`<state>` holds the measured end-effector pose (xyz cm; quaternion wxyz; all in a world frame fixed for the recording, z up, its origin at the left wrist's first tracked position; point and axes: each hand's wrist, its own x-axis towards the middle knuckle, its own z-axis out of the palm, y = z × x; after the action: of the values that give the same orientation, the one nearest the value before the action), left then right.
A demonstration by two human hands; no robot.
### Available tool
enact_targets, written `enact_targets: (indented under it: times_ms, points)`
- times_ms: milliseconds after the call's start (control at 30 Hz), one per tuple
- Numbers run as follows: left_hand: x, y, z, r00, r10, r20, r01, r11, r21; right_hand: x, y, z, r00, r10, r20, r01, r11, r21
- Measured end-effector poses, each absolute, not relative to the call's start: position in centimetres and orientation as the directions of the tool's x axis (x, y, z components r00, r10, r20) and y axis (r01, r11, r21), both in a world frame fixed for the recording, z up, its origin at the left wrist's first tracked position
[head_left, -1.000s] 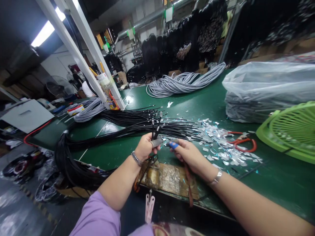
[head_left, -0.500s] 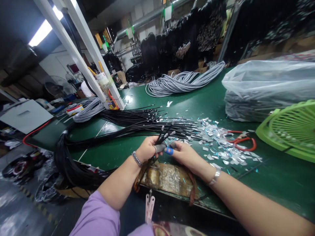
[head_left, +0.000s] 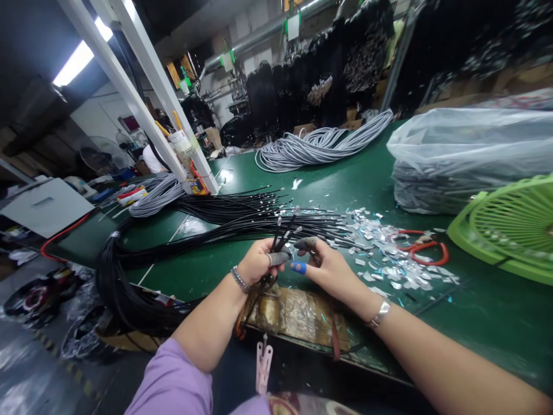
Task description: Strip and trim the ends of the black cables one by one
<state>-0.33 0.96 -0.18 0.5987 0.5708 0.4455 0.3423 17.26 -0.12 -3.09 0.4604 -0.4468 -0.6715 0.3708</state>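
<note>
Several thin black cables with pale, foil-like ends stick up from my left hand, which is closed around them. A grey cover sits on that thumb. Just to the right, my right hand has its thumb and forefinger apart, close to the cable ends; I see nothing between them. Blue tape wraps its thumb and a grey cover its forefinger. Below both hands lies a pad wrapped in brown tape at the table edge. Behind them a large bundle of black cables stretches over the green table.
Silvery scraps lie scattered to the right, beside red-handled scissors. Further right are a green fan and a plastic bag. Coiled grey cable rests at the back. White posts rise at the left.
My right thumb and forefinger have spread apart and drawn slightly away from the left hand. The left hand keeps its hold on the cables.
</note>
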Motion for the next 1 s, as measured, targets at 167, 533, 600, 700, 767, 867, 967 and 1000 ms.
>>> enact_targets:
  times_ms: [167, 533, 600, 700, 767, 867, 967, 1000]
  points:
    - [-0.2, 0.7, 0.0, 0.416, 0.897, -0.149, 0.133, 0.102, 0.986, 16.9, -0.2, -3.0, -0.151, 0.940, 0.306, 0.157, 0.328, -0.932]
    - [-0.7, 0.9, -0.2, 0.465, 0.874, -0.141, 0.131, 0.089, 0.987, 16.5, -0.8, -2.5, -0.292, 0.953, -0.078, -0.224, -0.148, -0.963]
    - [-0.6, 0.9, -0.1, 0.458, 0.876, -0.150, 0.129, 0.102, 0.986, 16.5, -0.7, -2.5, -0.295, 0.952, -0.078, -0.228, -0.149, -0.962]
    - [-0.5, 0.8, 0.0, 0.449, 0.879, -0.158, 0.125, 0.113, 0.986, 16.4, -0.7, -2.5, -0.292, 0.955, -0.062, -0.210, -0.127, -0.969]
    - [-0.5, 0.8, 0.0, 0.451, 0.878, -0.161, 0.120, 0.119, 0.986, 16.3, -0.7, -2.5, -0.282, 0.958, -0.058, -0.199, -0.118, -0.973]
    - [-0.5, 0.8, -0.1, 0.460, 0.873, -0.162, 0.116, 0.122, 0.986, 16.2, -0.7, -2.6, -0.292, 0.952, -0.088, -0.197, -0.150, -0.969]
    - [-0.6, 0.9, -0.2, 0.461, 0.872, -0.166, 0.122, 0.123, 0.985, 16.3, -0.6, -2.8, -0.331, 0.939, -0.089, -0.175, -0.154, -0.972]
    - [-0.5, 0.9, -0.2, 0.457, 0.873, -0.170, 0.125, 0.127, 0.984, 16.3, -0.6, -2.8, -0.332, 0.942, -0.048, -0.148, -0.102, -0.984]
